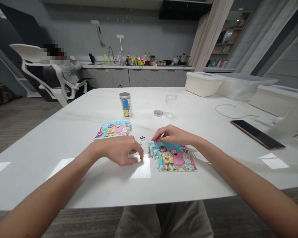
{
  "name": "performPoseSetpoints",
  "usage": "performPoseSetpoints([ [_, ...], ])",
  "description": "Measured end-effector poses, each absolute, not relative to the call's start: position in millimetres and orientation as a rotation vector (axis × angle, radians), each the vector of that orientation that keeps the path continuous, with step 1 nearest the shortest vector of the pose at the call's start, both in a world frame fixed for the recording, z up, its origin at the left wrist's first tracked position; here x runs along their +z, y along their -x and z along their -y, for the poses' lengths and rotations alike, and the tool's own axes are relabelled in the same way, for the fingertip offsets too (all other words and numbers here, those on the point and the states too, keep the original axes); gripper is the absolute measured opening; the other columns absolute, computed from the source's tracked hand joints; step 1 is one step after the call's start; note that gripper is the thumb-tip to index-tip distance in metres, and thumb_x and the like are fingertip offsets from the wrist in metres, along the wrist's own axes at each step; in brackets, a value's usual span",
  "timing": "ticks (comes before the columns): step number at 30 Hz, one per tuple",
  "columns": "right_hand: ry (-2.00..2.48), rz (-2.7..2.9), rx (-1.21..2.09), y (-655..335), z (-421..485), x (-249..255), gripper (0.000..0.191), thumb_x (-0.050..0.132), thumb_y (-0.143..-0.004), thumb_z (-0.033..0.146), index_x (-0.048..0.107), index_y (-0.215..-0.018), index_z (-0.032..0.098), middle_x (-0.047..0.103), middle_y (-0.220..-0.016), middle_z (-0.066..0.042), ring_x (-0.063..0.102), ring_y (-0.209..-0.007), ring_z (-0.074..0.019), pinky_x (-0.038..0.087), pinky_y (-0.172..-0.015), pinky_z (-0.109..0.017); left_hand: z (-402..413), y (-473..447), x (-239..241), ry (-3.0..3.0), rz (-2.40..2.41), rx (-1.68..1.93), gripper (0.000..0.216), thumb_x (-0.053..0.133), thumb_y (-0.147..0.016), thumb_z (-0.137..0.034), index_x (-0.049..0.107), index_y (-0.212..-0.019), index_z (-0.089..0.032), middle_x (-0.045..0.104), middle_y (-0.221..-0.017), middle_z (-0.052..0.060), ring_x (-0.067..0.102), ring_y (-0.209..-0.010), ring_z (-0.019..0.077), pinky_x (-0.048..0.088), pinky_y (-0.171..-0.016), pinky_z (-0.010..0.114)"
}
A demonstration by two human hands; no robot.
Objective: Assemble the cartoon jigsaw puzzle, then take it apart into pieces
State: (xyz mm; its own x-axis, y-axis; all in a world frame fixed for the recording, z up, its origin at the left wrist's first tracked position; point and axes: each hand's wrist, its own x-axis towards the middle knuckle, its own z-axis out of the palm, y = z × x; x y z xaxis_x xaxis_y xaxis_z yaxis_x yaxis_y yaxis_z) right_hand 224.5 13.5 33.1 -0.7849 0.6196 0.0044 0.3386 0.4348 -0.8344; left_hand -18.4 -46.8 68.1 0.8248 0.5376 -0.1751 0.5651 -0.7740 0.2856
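Note:
A partly joined cartoon jigsaw puzzle point(177, 158) lies flat on the white table, its lower left corner uneven. My right hand point(172, 135) reaches over its upper left edge, fingertips pinched on a small puzzle piece point(155, 142) there. Left of the puzzle, my left hand point(121, 150) rests low over the table with curled fingers, thumb and index tips close together. Whether anything sits between them cannot be made out. A loose dark blue puzzle piece point(142, 138) lies between the hands. Behind my left hand is a printed picture sheet point(114, 129) of the same cartoon, its lower edge partly covered.
Farther back stand a lidded picture jar point(125, 105), a clear open jar point(170, 105) and a metal lid point(158, 113). To the right are a phone point(257, 134), a white cable point(228, 114) and storage boxes point(203, 84). A person point(71, 71) sits on a chair at back left.

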Motion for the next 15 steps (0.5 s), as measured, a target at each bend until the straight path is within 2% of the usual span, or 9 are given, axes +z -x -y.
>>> performPoseSetpoints([
  [4, 0.868, 2.321, 1.376, -224.4, -12.9, 31.5, 0.019, 0.065, -0.079, 0.021, 0.07, -0.097, 0.019, 0.071, -0.088, -0.004, 0.064, -0.08, -0.014, 0.05, -0.069, -0.026, 44.0, 22.3, 67.5, -2.697, -0.821, -0.111, 0.026, 0.057, -0.076, -0.019, 0.076, -0.093, -0.027, 0.053, -0.053, -0.004, 0.046, -0.05, 0.0119, 0.035, -0.053, 0.024],
  [9, 0.856, 2.283, 1.427, -223.9, -13.3, 29.9, 0.023, 0.07, -0.076, 0.026, 0.066, -0.098, 0.019, 0.068, -0.092, -0.003, 0.063, -0.08, -0.0134, 0.051, -0.07, -0.027, 43.0, 23.7, 67.8, -2.673, -0.773, -0.086, 0.027, 0.059, -0.075, -0.017, 0.078, -0.092, -0.027, 0.055, -0.051, -0.004, 0.042, -0.045, 0.0098, 0.032, -0.049, 0.023],
  [15, 0.867, 2.279, 1.47, -222.5, -11.3, 32.9, 0.018, 0.069, -0.076, 0.021, 0.064, -0.093, 0.017, 0.068, -0.085, -0.003, 0.064, -0.078, -0.0135, 0.051, -0.068, -0.027, 41.7, 21.5, 67.4, -2.653, -0.729, -0.122, 0.027, 0.06, -0.076, -0.017, 0.077, -0.096, -0.023, 0.054, -0.049, -0.004, 0.037, -0.042, 0.0087, 0.029, -0.046, 0.022],
])
